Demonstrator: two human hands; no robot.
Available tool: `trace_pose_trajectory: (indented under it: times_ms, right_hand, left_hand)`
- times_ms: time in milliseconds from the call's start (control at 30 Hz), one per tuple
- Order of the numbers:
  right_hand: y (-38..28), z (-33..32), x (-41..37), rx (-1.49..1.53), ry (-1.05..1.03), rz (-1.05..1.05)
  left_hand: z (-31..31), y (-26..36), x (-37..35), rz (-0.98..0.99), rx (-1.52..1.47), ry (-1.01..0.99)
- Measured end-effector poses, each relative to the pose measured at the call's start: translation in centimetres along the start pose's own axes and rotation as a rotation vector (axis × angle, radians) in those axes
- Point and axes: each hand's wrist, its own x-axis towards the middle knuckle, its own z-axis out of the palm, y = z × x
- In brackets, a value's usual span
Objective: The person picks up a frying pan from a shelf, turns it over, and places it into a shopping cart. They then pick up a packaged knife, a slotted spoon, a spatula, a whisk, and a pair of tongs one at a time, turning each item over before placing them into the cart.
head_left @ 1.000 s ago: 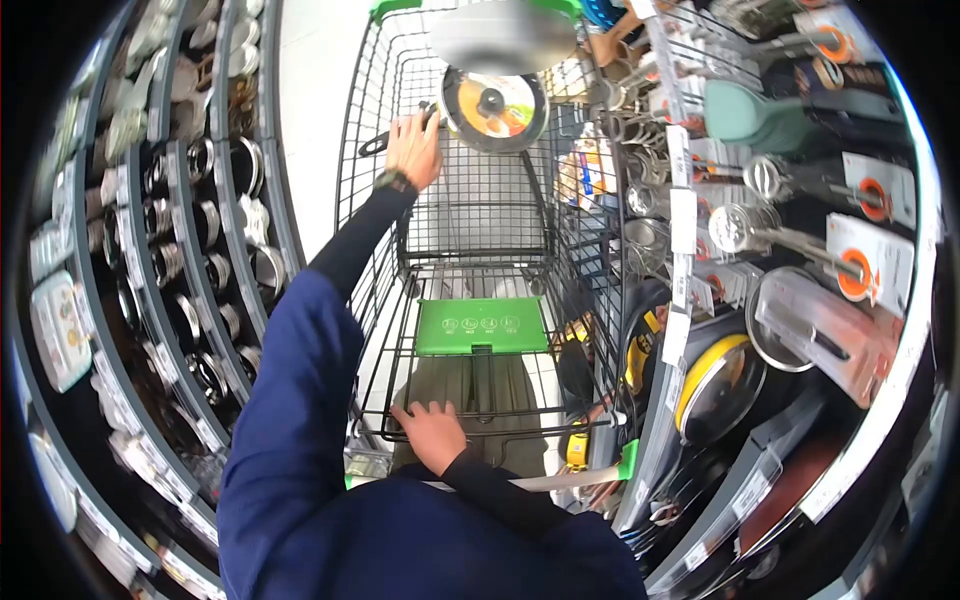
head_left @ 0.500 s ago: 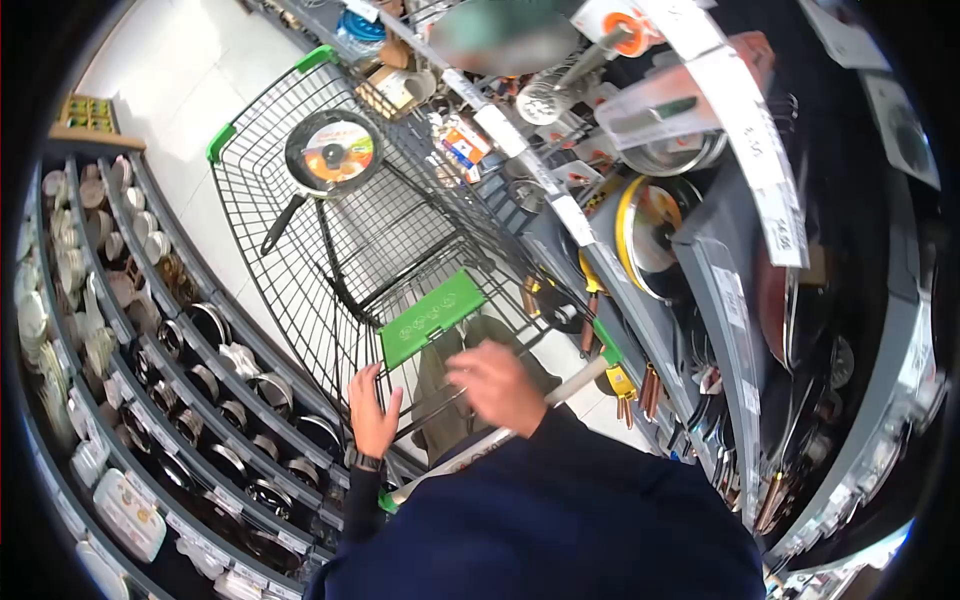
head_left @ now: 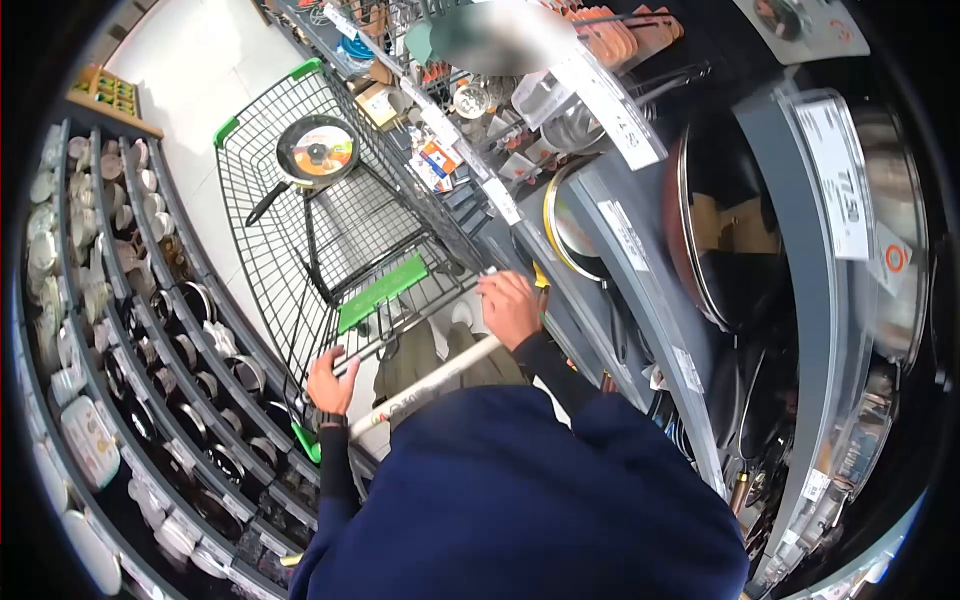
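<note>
Inside, the cart (head_left: 345,262) holds a lidded pan (head_left: 317,152).

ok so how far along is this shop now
Done, it seems: the frying pan lies in the cart. In hand: no goods visible; left hand and right hand are at the cart's near end. Left: can't tell; the shelf at right offers more pans.

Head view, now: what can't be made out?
Head view:
- Pan in the cart: underside hidden by its own body.
- Its label: wording too small.
- Right hand: whether it grips; curled fingers hide their undersides.
- Handle bar: lettering too small.
- Top edge: shelf goods behind a blurred patch.
</note>
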Motion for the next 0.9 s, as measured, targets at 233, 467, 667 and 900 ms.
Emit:
trace_pose_trajectory:
  times_ms: [233, 467, 667, 900]
  right_hand:
    - [1.3, -0.6, 0.1, -0.07, 0.022, -0.075]
    - [2.2, 0.1, -0.3, -0.078, 0.067, -0.083]
    - [1.3, -0.4, -0.7, -0.121, 0.175, -0.027]
    - [-0.2, -0.1, -2.0, -0.244, 0.4, 0.178]
  left_hand:
    - [0.6, 0.9, -0.2, 0.029, -0.109, -0.01]
    - [2.1, -0.1, -0.7, -0.037, -0.106, 0.078]
    - [1.8, 0.5, -1.3, -0.039, -0.014, 0.132]
    - [1.7, 0.0, -1.7, -0.031, 0.007, 0.142]
